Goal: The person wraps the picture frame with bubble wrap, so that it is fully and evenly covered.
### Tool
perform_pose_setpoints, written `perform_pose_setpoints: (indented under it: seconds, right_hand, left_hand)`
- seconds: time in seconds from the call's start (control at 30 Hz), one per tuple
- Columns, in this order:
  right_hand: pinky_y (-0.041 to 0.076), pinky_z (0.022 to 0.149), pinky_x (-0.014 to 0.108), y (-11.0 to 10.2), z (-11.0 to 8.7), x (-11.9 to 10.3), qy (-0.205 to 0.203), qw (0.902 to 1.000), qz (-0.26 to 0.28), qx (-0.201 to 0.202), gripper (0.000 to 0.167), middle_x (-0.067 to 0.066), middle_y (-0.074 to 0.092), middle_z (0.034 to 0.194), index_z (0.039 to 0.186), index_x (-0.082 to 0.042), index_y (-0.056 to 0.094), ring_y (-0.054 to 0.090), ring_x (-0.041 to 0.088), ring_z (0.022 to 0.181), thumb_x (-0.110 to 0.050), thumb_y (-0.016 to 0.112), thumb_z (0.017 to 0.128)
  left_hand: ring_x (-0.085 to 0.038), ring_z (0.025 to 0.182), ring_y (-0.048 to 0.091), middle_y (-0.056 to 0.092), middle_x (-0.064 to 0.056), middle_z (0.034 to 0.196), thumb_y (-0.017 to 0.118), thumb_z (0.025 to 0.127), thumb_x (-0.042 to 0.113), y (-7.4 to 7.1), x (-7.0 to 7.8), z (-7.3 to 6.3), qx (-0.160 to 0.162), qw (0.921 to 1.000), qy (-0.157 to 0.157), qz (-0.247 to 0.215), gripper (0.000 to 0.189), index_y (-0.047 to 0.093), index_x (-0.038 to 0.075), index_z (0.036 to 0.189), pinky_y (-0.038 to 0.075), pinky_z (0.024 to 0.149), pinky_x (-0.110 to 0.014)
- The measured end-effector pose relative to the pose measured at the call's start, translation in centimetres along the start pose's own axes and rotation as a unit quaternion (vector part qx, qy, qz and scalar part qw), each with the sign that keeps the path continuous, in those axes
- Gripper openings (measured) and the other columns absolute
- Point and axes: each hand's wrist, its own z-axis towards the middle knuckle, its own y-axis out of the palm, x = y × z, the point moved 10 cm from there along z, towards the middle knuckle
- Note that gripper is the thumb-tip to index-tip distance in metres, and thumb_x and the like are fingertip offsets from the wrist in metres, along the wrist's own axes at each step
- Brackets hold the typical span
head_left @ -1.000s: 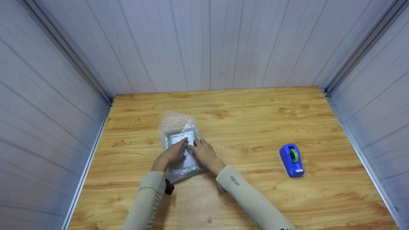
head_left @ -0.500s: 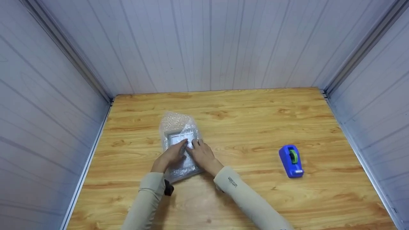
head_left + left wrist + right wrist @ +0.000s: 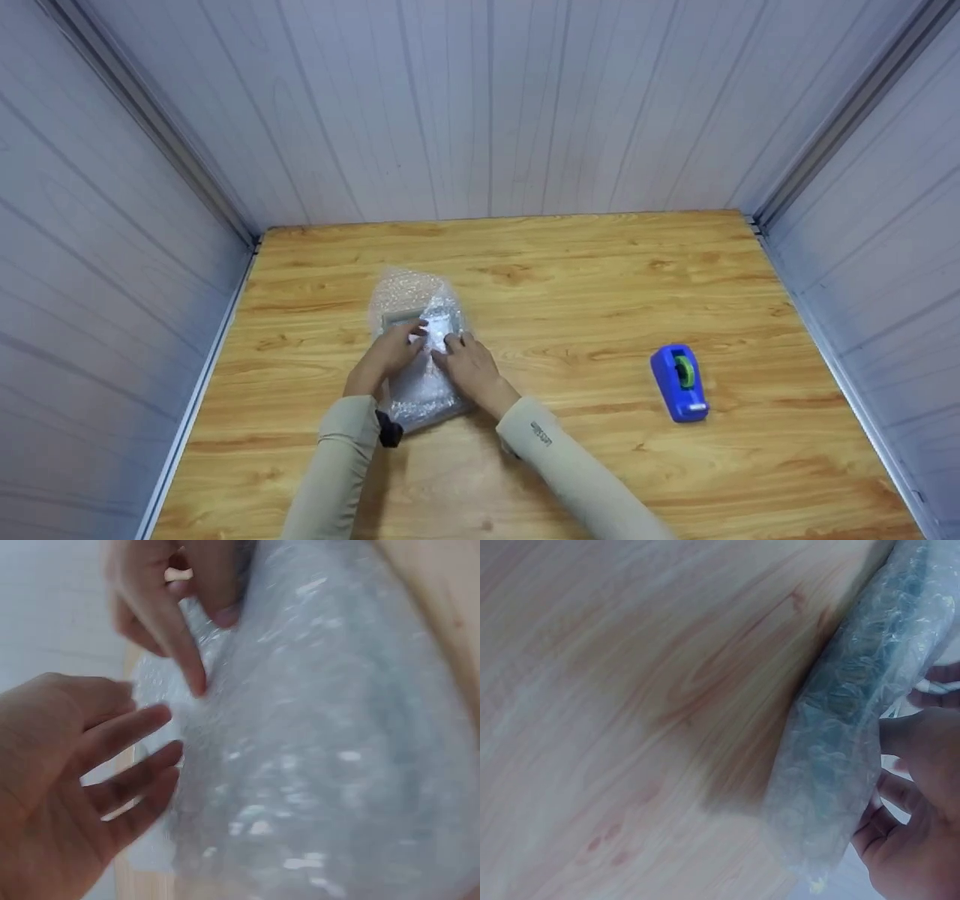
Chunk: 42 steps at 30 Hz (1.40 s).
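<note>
Bubble wrap (image 3: 409,292) covers most of a grey frame (image 3: 420,382) on the wooden table (image 3: 570,315), left of centre in my head view (a blue tape dispenser (image 3: 680,384) sits well apart, rightward). Left wrist view: I see the left hand (image 3: 52,757), fingers spread. Right wrist view: the right hand (image 3: 930,814) touches the wrap; whether it pinches, I cannot tell.
</note>
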Motion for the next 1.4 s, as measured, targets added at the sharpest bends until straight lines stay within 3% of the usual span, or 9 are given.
perform_pose_setpoints:
  seconds: [0.17, 0.23, 0.4, 0.47, 0.67, 0.83, 1.0, 1.2, 1.4]
  right_hand:
    - [0.052, 0.067, 0.029, -0.4, 0.0, -0.2, -0.009, 0.9999, 0.004, 0.006, 0.028, 0.008, 0.059, 0.107, 0.114, -0.025, 0.069, 0.053, 0.023, 0.091, -0.020, 0.049, 0.094]
    - [0.052, 0.067, 0.029, -0.5, 0.0, -0.2, -0.012, 0.9999, 0.001, 0.008, 0.030, 0.008, 0.060, 0.107, 0.114, -0.025, 0.069, 0.053, 0.023, 0.090, -0.018, 0.049, 0.093]
    - [0.051, 0.065, 0.027, -0.3, -0.1, -0.1, -0.017, 0.9998, -0.006, 0.008, 0.032, 0.007, 0.060, 0.105, 0.112, -0.026, 0.069, 0.053, 0.022, 0.089, -0.013, 0.050, 0.090]
    - [0.051, 0.065, 0.027, -0.3, -0.1, -0.2, -0.017, 0.9998, -0.004, 0.010, 0.031, 0.007, 0.060, 0.106, 0.111, -0.026, 0.069, 0.053, 0.022, 0.090, -0.013, 0.051, 0.090]
    - [0.049, 0.058, 0.023, 0.1, -0.2, -0.2, -0.019, 0.9991, -0.007, 0.038, 0.025, 0.005, 0.057, 0.106, 0.109, -0.029, 0.066, 0.051, 0.022, 0.089, -0.018, 0.049, 0.093]
    - [0.049, 0.057, 0.023, -0.1, -0.2, -0.1, -0.019, 0.9987, -0.011, 0.046, 0.028, 0.005, 0.056, 0.104, 0.110, -0.028, 0.065, 0.051, 0.021, 0.089, -0.014, 0.049, 0.092]
    - [0.054, 0.062, 0.025, -0.3, -0.3, 0.0, -0.010, 0.9998, -0.006, 0.017, 0.032, 0.007, 0.059, 0.107, 0.111, -0.026, 0.068, 0.055, 0.025, 0.096, -0.010, 0.049, 0.091]
    - [0.055, 0.068, 0.027, 0.7, -0.2, -0.1, -0.009, 0.9997, 0.000, -0.024, 0.033, 0.008, 0.058, 0.114, 0.119, -0.027, 0.065, 0.055, 0.027, 0.102, -0.013, 0.051, 0.093]
    - [0.054, 0.063, 0.025, 0.3, -0.2, 0.0, -0.010, 0.9999, -0.012, 0.006, 0.036, 0.007, 0.059, 0.109, 0.116, -0.027, 0.066, 0.054, 0.025, 0.097, -0.009, 0.056, 0.087]
  left_hand:
    - [-0.042, 0.114, 0.056, 0.061, -0.027, 0.119, 0.053, 0.092, 0.005, -4.0, -1.8, 0.9, 0.130, 0.9906, -0.031, -0.029, 0.031, 0.058, -0.007, 0.120, 0.043, 0.100, -0.050]
    - [-0.044, 0.122, 0.048, 0.054, -0.030, 0.127, 0.052, 0.092, 0.008, -5.0, -2.9, 1.0, 0.158, 0.9845, -0.066, -0.036, 0.036, 0.054, -0.007, 0.125, 0.038, 0.105, -0.052]
    - [-0.048, 0.137, 0.023, 0.027, -0.031, 0.148, 0.045, 0.095, 0.015, -4.8, -6.4, 1.0, 0.131, 0.9706, -0.187, -0.076, 0.055, 0.029, -0.004, 0.144, 0.021, 0.114, -0.055]
    - [-0.048, 0.139, 0.020, 0.022, -0.031, 0.150, 0.041, 0.096, 0.017, -4.6, -7.4, 0.9, 0.114, 0.9669, -0.210, -0.089, 0.060, 0.020, -0.006, 0.147, 0.019, 0.116, -0.054]
    - [-0.044, 0.142, 0.018, 0.019, -0.032, 0.152, 0.034, 0.098, 0.014, -4.0, -8.6, 0.8, 0.095, 0.9592, -0.227, -0.139, 0.061, 0.008, -0.008, 0.149, 0.015, 0.118, -0.049]
    - [-0.044, 0.141, 0.022, 0.025, -0.033, 0.149, 0.032, 0.096, 0.010, -4.1, -9.2, 0.7, 0.119, 0.9455, -0.247, -0.176, 0.062, 0.006, -0.006, 0.149, 0.017, 0.118, -0.049]
    - [-0.044, 0.136, 0.032, 0.035, -0.034, 0.144, 0.037, 0.094, 0.005, -4.4, -9.0, 1.2, 0.147, 0.9484, -0.226, -0.167, 0.060, 0.015, -0.005, 0.149, 0.024, 0.116, -0.049]
    - [-0.043, 0.118, 0.051, 0.056, -0.029, 0.126, 0.043, 0.092, 0.005, -4.5, -8.5, 1.7, 0.149, 0.9639, -0.205, -0.081, 0.046, 0.046, 0.002, 0.138, 0.039, 0.102, -0.052]
    - [-0.038, 0.120, 0.049, 0.053, -0.026, 0.128, 0.040, 0.096, 0.004, -4.0, -7.6, 2.4, 0.133, 0.9634, -0.185, -0.140, 0.029, 0.047, -0.003, 0.124, 0.040, 0.101, -0.048]
